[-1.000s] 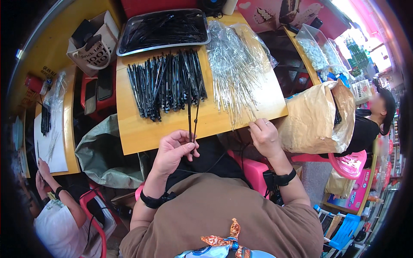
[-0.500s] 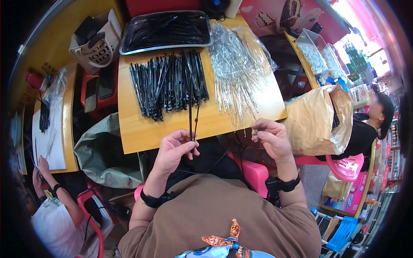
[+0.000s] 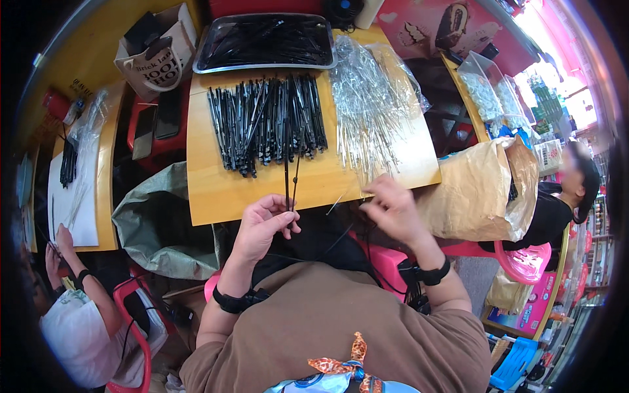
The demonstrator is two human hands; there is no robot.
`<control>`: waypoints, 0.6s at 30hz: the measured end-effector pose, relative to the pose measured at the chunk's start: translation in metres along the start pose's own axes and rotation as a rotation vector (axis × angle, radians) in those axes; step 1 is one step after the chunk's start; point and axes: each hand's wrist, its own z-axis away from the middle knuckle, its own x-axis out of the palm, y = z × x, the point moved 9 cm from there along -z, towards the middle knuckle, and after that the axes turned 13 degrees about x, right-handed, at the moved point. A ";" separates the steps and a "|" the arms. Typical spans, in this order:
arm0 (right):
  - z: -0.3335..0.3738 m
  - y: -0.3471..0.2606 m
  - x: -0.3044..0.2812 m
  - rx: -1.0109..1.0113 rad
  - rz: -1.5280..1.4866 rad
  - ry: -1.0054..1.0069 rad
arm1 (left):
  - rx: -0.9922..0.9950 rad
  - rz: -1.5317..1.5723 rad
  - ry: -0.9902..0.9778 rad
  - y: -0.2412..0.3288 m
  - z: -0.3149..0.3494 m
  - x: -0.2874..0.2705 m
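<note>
Between the thumb and fingers of my left hand (image 3: 265, 226), two thin black rods (image 3: 287, 180) stand upright, side by side, in front of the table. One has small knots along it. My right hand (image 3: 393, 209) hovers at the table's front edge, its fingers curled and blurred, so what they hold cannot be made out. A thin pale wire (image 3: 337, 202) shows just left of it. Behind my left hand lies a wide row of glossy black rods (image 3: 265, 128). Beyond my right hand spreads a heap of thin silvery wires (image 3: 367, 124), partly under clear plastic.
A clear tray of black rods (image 3: 265, 42) stands at the table's (image 3: 216, 200) back. A brown paper bag (image 3: 468, 190) is on the right, a grey-green sack (image 3: 167, 223) on the left. Another person (image 3: 85, 334) works at the left table; a second person (image 3: 550, 209) sits right.
My right hand has moved left and turned inward, its fingers now blurred. My left hand keeps the two black rods in nearly the same place. The whole view has shifted slightly.
</note>
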 end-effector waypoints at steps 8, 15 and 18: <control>0.023 -0.038 0.071 -0.651 0.782 0.168 | -0.001 -0.025 -0.023 0.000 -0.003 0.009; 0.021 -0.055 0.057 -0.802 0.780 0.321 | 0.017 -0.034 -0.001 0.004 0.002 0.005; 0.005 -0.055 0.049 -0.730 0.894 0.370 | 0.018 -0.028 -0.004 0.005 0.001 0.007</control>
